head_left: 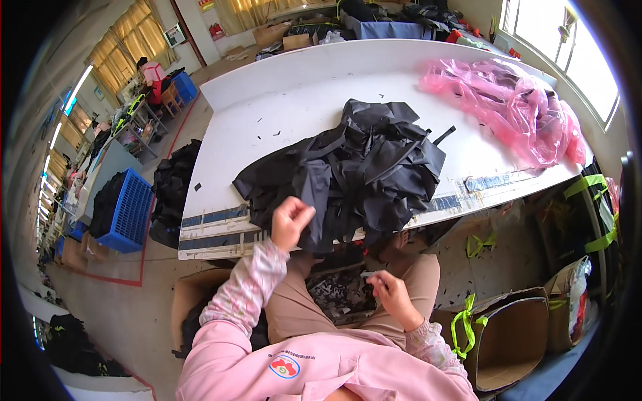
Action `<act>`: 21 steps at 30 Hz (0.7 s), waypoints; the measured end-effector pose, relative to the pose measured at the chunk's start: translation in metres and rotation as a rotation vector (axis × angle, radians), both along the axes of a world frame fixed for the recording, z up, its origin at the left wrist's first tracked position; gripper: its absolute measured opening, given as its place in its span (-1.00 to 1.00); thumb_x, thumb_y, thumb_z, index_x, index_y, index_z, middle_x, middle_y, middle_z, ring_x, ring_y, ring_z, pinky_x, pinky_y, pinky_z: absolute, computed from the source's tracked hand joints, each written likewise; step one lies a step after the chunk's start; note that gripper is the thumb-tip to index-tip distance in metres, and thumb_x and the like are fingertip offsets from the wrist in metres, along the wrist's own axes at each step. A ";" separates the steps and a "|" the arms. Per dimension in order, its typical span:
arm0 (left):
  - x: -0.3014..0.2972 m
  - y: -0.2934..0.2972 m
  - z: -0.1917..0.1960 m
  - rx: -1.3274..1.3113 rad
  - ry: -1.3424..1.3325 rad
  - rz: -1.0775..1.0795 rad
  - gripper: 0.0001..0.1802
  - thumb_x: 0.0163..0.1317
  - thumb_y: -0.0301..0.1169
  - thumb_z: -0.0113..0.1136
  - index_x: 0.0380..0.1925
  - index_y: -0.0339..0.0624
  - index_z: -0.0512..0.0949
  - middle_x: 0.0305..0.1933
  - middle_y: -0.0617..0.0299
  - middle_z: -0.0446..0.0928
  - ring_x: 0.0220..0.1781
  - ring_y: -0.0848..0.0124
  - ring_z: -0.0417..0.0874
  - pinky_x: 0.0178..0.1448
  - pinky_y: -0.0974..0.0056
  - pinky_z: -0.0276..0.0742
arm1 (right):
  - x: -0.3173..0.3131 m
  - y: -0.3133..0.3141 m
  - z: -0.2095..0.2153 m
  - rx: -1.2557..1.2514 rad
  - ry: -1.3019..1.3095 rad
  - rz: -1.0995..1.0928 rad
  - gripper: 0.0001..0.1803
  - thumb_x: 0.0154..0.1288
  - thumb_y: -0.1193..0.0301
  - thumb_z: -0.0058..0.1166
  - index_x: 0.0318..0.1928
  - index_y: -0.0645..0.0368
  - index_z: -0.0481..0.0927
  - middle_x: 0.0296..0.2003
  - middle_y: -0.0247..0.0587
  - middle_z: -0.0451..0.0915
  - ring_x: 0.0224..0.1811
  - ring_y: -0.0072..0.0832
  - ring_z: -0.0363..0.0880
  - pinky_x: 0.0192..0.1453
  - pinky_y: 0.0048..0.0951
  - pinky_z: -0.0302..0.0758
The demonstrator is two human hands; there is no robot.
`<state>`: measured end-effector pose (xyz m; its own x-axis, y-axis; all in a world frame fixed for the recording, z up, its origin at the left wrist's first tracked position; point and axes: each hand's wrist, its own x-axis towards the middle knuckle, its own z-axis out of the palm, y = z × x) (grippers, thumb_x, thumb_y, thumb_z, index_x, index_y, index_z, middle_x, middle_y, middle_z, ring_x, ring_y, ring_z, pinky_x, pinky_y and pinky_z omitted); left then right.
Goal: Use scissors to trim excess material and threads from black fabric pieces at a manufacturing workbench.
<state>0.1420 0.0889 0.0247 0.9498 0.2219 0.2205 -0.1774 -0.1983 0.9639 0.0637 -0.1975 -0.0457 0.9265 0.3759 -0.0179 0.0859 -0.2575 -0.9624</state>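
A heap of black cut fabric pieces (374, 160) lies on the white table, some of it hanging over the near edge. My left hand (289, 224) is closed at the heap's near left side, its fingertips pinching the edge of a black fabric piece (313, 184). Lower down, over my lap and apart from the cloth, my right hand (393, 301) is curled shut. A small pale tip (366, 274) pokes out from its fingers; what it belongs to is too small to make out.
Pink plastic bags (508, 107) cover the white table's (281, 93) far right. Under the near edge, a container of dark and light scraps (341, 291) sits between my legs. An open cardboard box (511, 341) stands at right, a blue crate (127, 210) at left. Another person (154, 80) is far left.
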 end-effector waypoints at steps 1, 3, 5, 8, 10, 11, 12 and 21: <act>-0.025 -0.010 0.001 0.097 -0.052 -0.059 -0.81 0.15 -0.49 0.31 -0.52 -0.26 0.48 -0.46 0.37 0.45 -0.40 0.60 0.42 -0.30 0.44 0.37 | 0.007 0.007 0.003 0.120 0.016 -0.055 -0.79 0.43 0.36 0.01 -0.20 0.28 0.57 -0.44 -0.13 0.65 -0.50 -0.39 0.59 -0.41 -0.35 0.48; -0.061 -0.036 -0.001 0.198 -0.177 -0.212 -0.84 0.06 -0.52 0.35 -0.46 -0.29 0.52 -0.25 0.14 0.48 -0.20 0.33 0.54 -0.10 0.31 0.45 | 0.020 0.020 0.016 0.250 0.127 -0.087 -0.77 0.46 0.36 -0.04 -0.08 0.26 0.56 -0.40 -0.28 0.66 -0.58 -0.65 0.47 -0.53 -0.51 0.41; -0.085 -0.056 -0.004 0.254 -0.160 -0.300 -0.84 0.02 -0.53 0.36 -0.41 -0.25 0.56 -0.18 0.13 0.50 -0.13 0.23 0.57 -0.04 0.25 0.48 | 0.025 0.035 0.039 0.390 0.282 -0.065 -0.75 0.45 0.36 -0.04 0.01 0.23 0.52 -0.38 -0.28 0.66 -0.68 -0.73 0.37 -0.64 -0.62 0.29; -0.103 -0.074 -0.027 0.295 -0.142 -0.381 -0.84 0.00 -0.54 0.37 -0.41 -0.22 0.57 -0.17 0.13 0.50 -0.11 0.20 0.55 -0.02 0.23 0.47 | 0.030 0.050 0.043 0.436 0.237 0.012 -0.75 0.36 0.44 0.08 0.00 0.25 0.52 -0.41 -0.34 0.62 -0.55 -0.73 0.43 -0.47 -0.64 0.39; -0.108 -0.073 -0.032 0.289 -0.126 -0.406 -0.84 0.00 -0.55 0.37 -0.40 -0.22 0.57 -0.18 0.13 0.51 -0.10 0.20 0.55 -0.01 0.23 0.47 | 0.030 0.055 0.035 0.426 0.128 -0.006 -0.78 0.32 0.48 0.13 -0.05 0.26 0.55 -0.43 -0.36 0.61 -0.46 -0.71 0.48 -0.36 -0.63 0.44; -0.110 -0.073 -0.033 0.286 -0.116 -0.430 -0.84 0.00 -0.55 0.37 -0.39 -0.21 0.57 -0.18 0.13 0.51 -0.10 0.19 0.55 0.01 0.23 0.46 | 0.031 0.053 0.028 0.372 0.086 -0.037 -0.82 0.29 0.50 0.16 -0.11 0.28 0.57 -0.43 -0.37 0.61 -0.39 -0.70 0.49 -0.27 -0.61 0.45; -0.109 -0.071 -0.031 0.185 -0.116 -0.436 -0.84 0.00 -0.57 0.36 -0.40 -0.22 0.57 -0.19 0.12 0.51 -0.09 0.20 0.56 0.04 0.24 0.45 | 0.031 0.052 0.028 0.319 0.045 -0.060 -0.86 0.26 0.53 0.18 -0.18 0.30 0.60 -0.43 -0.38 0.60 -0.32 -0.69 0.50 -0.18 -0.59 0.45; -0.062 -0.045 -0.045 -1.081 0.260 -0.314 -0.57 0.34 -0.42 0.12 0.19 -0.03 0.31 0.10 0.30 0.46 0.13 0.36 0.51 0.23 0.22 0.45 | 0.041 0.048 0.088 0.593 0.146 0.040 -0.91 0.33 0.53 0.14 -0.19 0.28 0.58 -0.33 -0.46 0.58 -0.28 -0.76 0.46 -0.12 -0.67 0.41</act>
<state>0.0805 0.0443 -0.0205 0.9855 -0.0784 -0.1504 0.1557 0.7703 0.6184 0.1043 -0.1495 0.0419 0.9151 0.3952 0.0799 -0.0587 0.3268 -0.9433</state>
